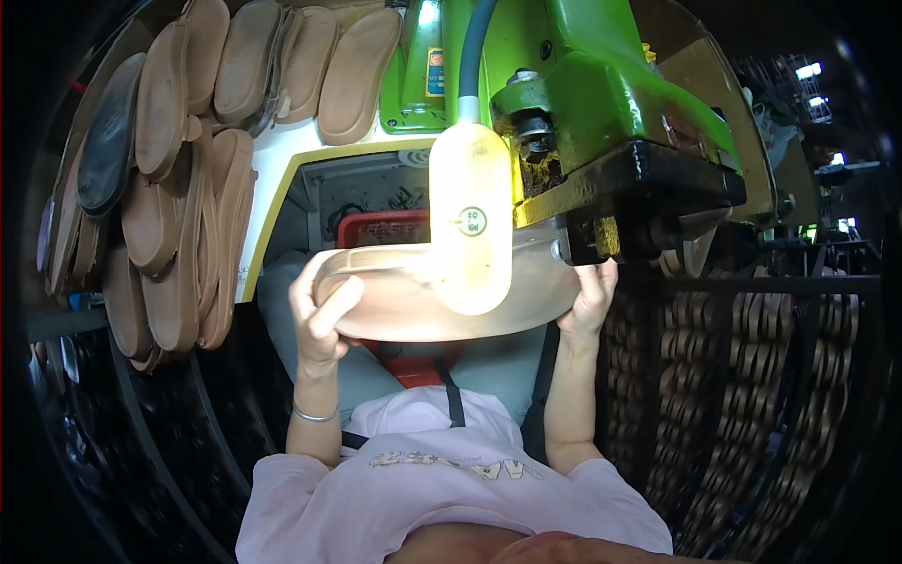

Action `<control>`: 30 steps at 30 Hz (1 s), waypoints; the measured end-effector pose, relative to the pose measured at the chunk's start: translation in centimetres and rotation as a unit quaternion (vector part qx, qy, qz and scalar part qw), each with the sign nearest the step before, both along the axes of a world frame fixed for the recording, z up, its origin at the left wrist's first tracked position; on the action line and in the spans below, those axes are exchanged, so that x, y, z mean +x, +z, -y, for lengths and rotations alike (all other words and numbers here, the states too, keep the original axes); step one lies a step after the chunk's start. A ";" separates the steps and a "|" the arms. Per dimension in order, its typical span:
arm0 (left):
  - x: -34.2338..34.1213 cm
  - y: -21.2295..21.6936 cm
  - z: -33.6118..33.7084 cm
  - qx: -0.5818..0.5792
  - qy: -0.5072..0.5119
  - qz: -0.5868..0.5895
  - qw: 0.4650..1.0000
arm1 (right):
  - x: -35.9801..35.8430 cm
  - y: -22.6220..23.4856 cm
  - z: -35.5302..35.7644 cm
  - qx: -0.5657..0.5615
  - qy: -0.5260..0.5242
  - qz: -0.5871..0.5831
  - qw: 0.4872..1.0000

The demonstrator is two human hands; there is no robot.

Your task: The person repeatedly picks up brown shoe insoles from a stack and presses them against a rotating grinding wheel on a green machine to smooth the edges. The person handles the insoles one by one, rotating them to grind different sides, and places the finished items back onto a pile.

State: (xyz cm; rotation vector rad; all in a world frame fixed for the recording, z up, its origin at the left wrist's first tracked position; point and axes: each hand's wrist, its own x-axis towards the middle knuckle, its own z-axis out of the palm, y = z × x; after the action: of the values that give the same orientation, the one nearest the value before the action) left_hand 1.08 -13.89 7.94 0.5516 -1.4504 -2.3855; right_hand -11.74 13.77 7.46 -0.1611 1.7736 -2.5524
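Observation:
Stretched between my two hands is a tan shoe sole point(385, 315), held crosswise below a green machine point(601, 103). My left hand point(322, 308) grips one end, thumb on the near face. At the other end my right hand point(590, 299) pinches the sole, close beneath the machine's black head point(620, 202), whose working part hides some of the fingertips. A glowing lamp point(470, 273) hangs in front and covers the sole's middle.
Several tan soles point(169, 103) and a dark one point(111, 141) are piled on the left of the white tabletop point(282, 150). A red basket point(362, 226) sits under the table's cutout. Racks of soles point(733, 376) stand at right.

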 end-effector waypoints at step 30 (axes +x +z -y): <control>-5.6 -0.6 -9.6 -0.208 -0.113 -0.035 0.971 | 10.6 -3.6 0.2 0.170 0.154 0.043 0.972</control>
State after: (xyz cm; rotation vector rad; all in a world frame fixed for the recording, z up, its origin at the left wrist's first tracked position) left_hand -4.54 -4.26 7.30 0.2050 -1.9979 -2.1294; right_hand -1.11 13.61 3.87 -0.2847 1.9422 -1.9858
